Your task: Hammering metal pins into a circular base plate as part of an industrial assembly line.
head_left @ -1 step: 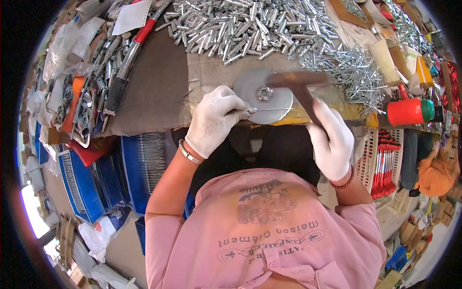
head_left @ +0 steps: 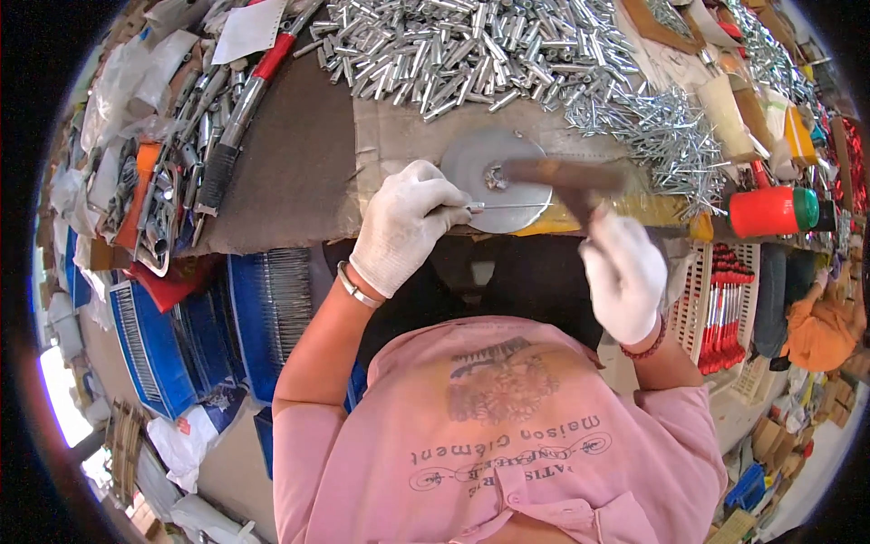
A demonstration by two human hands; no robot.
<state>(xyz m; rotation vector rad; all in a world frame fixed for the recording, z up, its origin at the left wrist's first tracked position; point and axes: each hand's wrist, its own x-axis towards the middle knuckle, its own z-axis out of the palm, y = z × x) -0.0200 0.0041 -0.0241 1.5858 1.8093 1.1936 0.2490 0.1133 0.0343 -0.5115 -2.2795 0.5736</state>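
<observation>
My left hand (head_left: 412,222), in a white glove, pinches a short silvery metal tube (head_left: 476,208) at the near side of a round grey metal disc (head_left: 471,159). From the tube a thin metal rod (head_left: 521,206) sticks out to the right, across the disc. Closed around a hammer (head_left: 566,177), my gloved right hand (head_left: 625,272) is at the bench's front edge. The hammer's head, blurred by motion, hides part of the disc; whether it touches anything I cannot tell. A small shiny metal piece (head_left: 494,176) shows at the disc's middle.
Behind the disc lies a heap of silvery metal tubes (head_left: 471,54); thin pins or rivets (head_left: 666,136) are piled to its right. Tools (head_left: 217,136) crowd the left. A red and green cylinder (head_left: 770,210) sits at the right. Blue bins (head_left: 272,308) stand below the bench.
The hammer's head has shifted slightly down and to the right, and my right hand has tilted with it. My left hand and the tube have stayed in place.
</observation>
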